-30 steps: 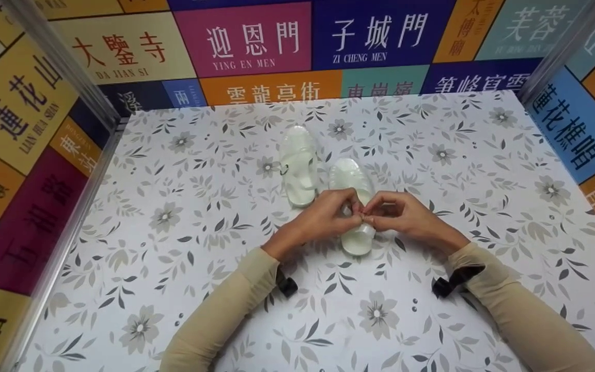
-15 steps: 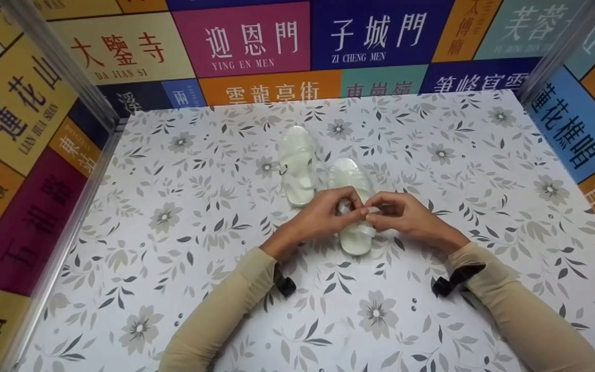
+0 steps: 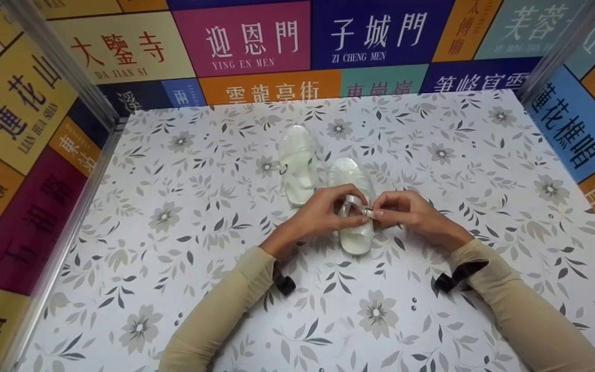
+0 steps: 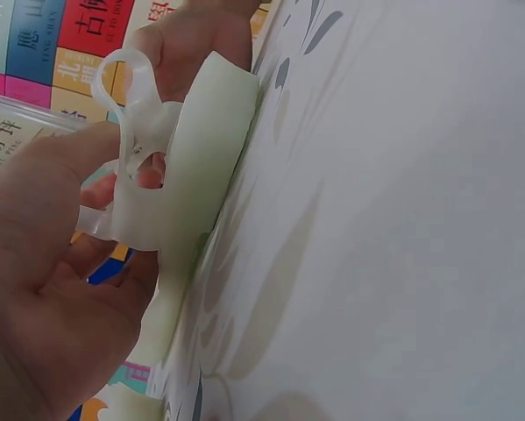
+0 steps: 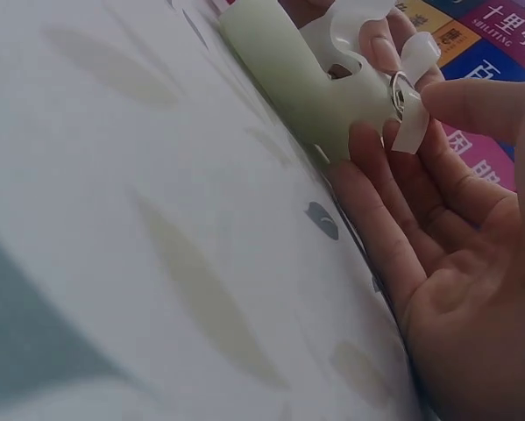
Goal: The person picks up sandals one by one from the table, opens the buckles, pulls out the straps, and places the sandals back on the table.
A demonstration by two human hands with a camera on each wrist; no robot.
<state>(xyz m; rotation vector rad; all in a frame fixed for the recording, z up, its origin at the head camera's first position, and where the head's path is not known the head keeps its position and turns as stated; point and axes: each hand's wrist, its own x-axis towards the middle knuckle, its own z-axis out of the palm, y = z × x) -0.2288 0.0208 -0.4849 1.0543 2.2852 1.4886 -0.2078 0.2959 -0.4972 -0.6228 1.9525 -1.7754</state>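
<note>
A pale green sandal (image 3: 355, 244) with translucent straps lies on the table, toe pointing away. My left hand (image 3: 326, 211) reaches over it from the left, thumb and fingers pinching its ankle strap close to the buckle. On the other side my right hand (image 3: 413, 213) pinches the strap's end. In the right wrist view a metal ring-shaped buckle (image 5: 397, 95) sits on the strap (image 5: 409, 133), whose free end shows by the right fingertips. A strap loop (image 4: 122, 66) stands up above the sole in the left wrist view. The matching sandal (image 3: 297, 168) lies farther back, to the left.
A white cloth with grey flowers and leaves covers the table (image 3: 215, 289). Colourful panels (image 3: 256, 39) with printed characters stand along the back and both sides. A metal post (image 3: 85, 67) rises at the back left corner.
My fingertips have drawn slightly apart, the right hand shifting a little to the right. The strap loop and buckle now show between the hands. Both sandals stay in place.
</note>
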